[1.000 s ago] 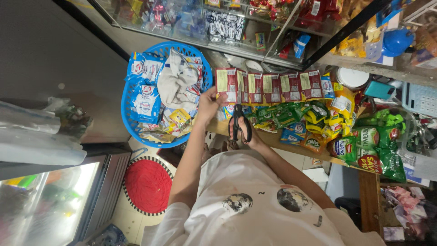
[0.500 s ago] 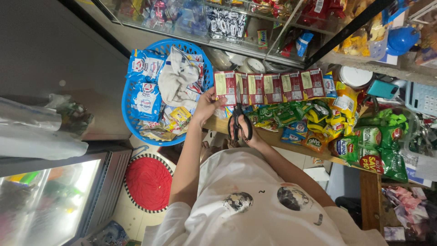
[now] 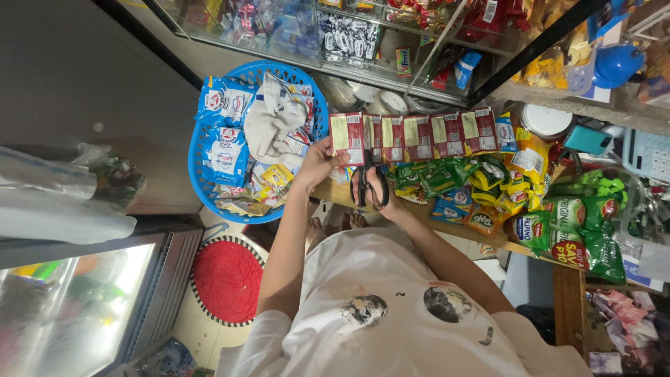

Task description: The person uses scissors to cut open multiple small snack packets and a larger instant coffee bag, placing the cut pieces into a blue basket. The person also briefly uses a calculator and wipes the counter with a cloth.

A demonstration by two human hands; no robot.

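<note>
Crowded desk (image 3: 569, 290) under snack packets; left hand (image 3: 317, 162) pinches the red sachet strip (image 3: 415, 135) at its end, right hand (image 3: 380, 197) grips black scissors (image 3: 368, 183), blades hidden against the strip, beside a blue basket (image 3: 199, 183).

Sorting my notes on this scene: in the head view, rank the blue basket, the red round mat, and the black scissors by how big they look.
1. blue basket
2. red round mat, lower down, so truly unsure
3. black scissors

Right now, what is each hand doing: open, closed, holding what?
Left hand: closed on the end of the red sachet strip.
Right hand: closed on the black scissors, blades at the strip.
</note>
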